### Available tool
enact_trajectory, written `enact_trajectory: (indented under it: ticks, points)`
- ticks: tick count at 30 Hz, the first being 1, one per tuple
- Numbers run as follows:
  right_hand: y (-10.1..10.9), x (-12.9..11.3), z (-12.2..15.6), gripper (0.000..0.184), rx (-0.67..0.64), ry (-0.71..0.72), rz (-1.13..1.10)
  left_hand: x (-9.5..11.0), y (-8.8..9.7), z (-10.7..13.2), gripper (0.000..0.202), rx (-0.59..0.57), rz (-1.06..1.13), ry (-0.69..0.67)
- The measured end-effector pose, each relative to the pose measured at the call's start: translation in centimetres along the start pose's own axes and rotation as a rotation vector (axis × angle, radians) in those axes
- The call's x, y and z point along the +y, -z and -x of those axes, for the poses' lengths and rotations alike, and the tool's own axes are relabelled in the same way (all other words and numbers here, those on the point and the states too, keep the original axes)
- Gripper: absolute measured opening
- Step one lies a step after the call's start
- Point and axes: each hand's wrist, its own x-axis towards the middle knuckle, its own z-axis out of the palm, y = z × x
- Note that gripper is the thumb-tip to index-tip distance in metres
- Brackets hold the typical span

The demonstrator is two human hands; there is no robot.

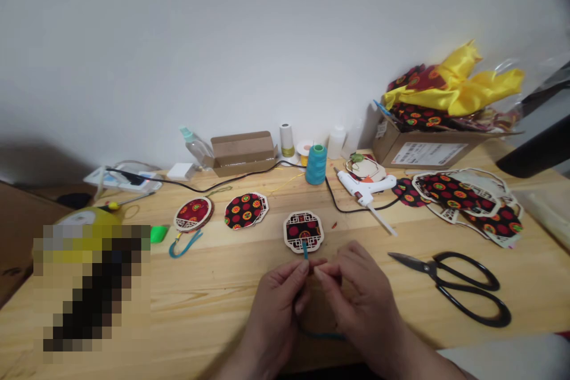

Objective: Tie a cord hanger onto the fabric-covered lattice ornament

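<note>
We pinch a thin teal cord [305, 251] between the thumb and forefinger of our left hand [278, 303], low in the middle of the frame. The fingertips of our right hand [356, 297] close on the same stretch of cord just beside them, so the two grips nearly touch. Both hands are curled tight, with only the cord between the fingertips. A short end of the cord stands up above our left thumb, and the rest shows as a teal curve between our wrists at the bottom of the frame. The upright end reaches the lower edge of a pale wooden fretwork ornament [303, 230] with a red and black fabric centre, which lies flat on the wooden table [178, 314] just above our hands; we cannot tell whether cord and ornament are joined. To the right, well apart from our right hand, lie black scissors [458, 285], blades pointing left. Higher up, right of centre, a white glue gun [367, 190] lies on its side. A teal thread spool [316, 164] stands upright behind the ornament. Left of centre lie a patterned fabric disc [246, 209] and a round ornament [193, 214] with its own teal loop [183, 245]. At the upper right a cardboard box [427, 153] holds yellow fabric [467, 80]
</note>
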Motion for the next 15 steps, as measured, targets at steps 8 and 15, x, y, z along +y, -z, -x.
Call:
enact_trajectory:
  ticks: [8, 15]
  points:
    - [-0.80, 0.46, 0.76, 0.018, -0.107, -0.054, 0.069, 0.02, -0.07, 0.27, 0.027, -0.016, 0.017, 0.029]
    - [-0.85, 0.61, 0.75, 0.018, -0.129, -0.107, 0.092, -0.03, -0.04, 0.14, 0.029, -0.011, 0.023, 0.046]
